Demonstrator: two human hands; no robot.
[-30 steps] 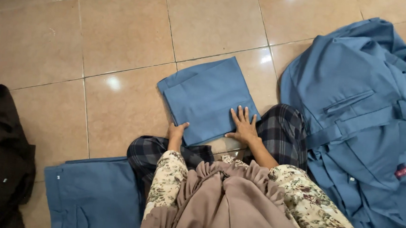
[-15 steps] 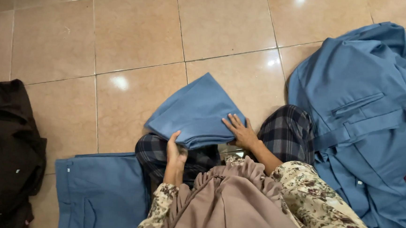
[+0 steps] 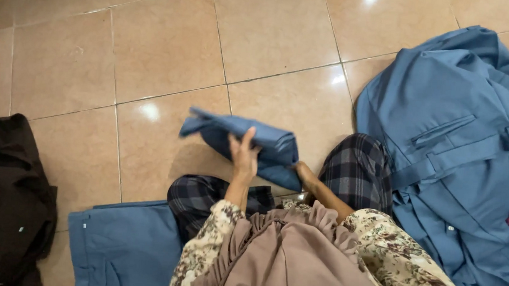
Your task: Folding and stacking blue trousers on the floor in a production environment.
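Between the person's knees, lifted clear of the tiled floor, a folded blue garment is held up in both hands. Left hand clasps it from the near side, fingers pointing up across the cloth, thumb hidden behind, so it is closed on the fabric rather than spread. Right hand sits under the bundle's lower right corner; mostly covered by cloth, fingers not visible, so I cannot tell how tightly it is closed, only that it is touching and supporting the piece. Bundle tilts, its far end sticking out left of the grip and slightly drooping. Judging progress: this piece looks folded down to a compact packet and is off the floor, so its folding appears finished or nearly so. Left of and below the grip, just beside the checked trouser leg, a flat folded blue piece lies on the tiles, seemingly done. Right of the grip, well apart, a large heap of loose blue clothing lies unfolded, which looks like the bulk of what is left. Far left of the grip, a dark brown garment lies crumpled, untouched.
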